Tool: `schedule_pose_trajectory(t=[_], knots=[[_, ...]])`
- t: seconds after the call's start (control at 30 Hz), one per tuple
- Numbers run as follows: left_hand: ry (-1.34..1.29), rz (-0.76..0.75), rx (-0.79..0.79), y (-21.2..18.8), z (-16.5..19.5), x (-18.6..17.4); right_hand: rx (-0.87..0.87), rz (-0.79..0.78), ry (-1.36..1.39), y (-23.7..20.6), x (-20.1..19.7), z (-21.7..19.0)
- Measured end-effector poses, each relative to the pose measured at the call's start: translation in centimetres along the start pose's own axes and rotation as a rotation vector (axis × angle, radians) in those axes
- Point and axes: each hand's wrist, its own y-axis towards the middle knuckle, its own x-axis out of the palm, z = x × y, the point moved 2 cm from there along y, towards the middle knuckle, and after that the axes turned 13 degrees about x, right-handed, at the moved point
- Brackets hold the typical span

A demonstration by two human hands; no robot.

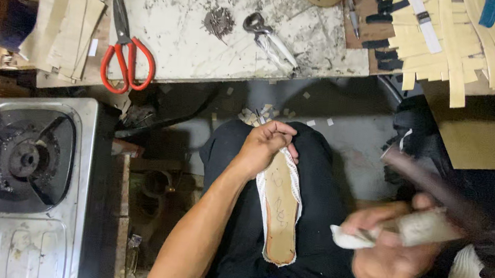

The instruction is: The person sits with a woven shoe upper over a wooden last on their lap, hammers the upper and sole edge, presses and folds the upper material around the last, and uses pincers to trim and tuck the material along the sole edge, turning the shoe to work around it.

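Down at the centre of the frame, the left hand curls its fingers closed around the upper end of a shoe sole, a tan insole with a white fabric edge that lies lengthwise along the person's dark-clothed lap. At the lower right, the right hand is blurred but closed around the pale, wrapped handle of a hammer, whose dark part slants up towards the right-hand middle of the frame; the hand is well apart from the sole, to its right. Along the top of the frame runs a stained white tabletop carrying red-handled scissors at its left, a small heap of nails and metal pliers near its middle. Strips of tan material lie fanned out at the upper right. A gas stove fills the lower left.
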Motion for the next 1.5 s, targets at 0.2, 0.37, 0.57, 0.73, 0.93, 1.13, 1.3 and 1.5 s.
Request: schedule_pose_trajectory(t=[0.2,0.37,0.57,0.73,0.93,1.13,1.3,1.5], knots=[[0.125,-0.014,0.051,-0.4,0.4,-0.5,0.187,-0.232,-0.815,-0.9,0.9,4.9],[0.035,0.002,0.024,-0.9,0.7,0.0,0.92,-0.23,-0.563,0.1,-1.9,3.2],[-0.026,0.046,-0.036,-1.0,0.8,-0.1,0.313,-0.237,0.342,2.6,-1.4,-1.9],[0.18,-0.043,0.162,-0.7,0.3,-0.1,0.875,-0.453,-0.973,4.6,2.1,-1.6],[-0.057,0.033,0.018,-0.6,-0.1,0.1,0.504,-0.319,-0.669,4.1,2.2,-1.4],[-0.027,0.066,0.132,-1.3,2.0,0.8,0.528,-0.358,-1.044,4.4,1.3,3.7],[-0.427,0.117,-0.15,-2.7,1.5,1.6,0.54,-0.352,-0.742,5.6,-1.4,-0.1],[-0.319,0.059,-0.053,-1.8,0.9,1.2,0.326,-0.242,-0.585,4.6,-0.9,-0.8]])
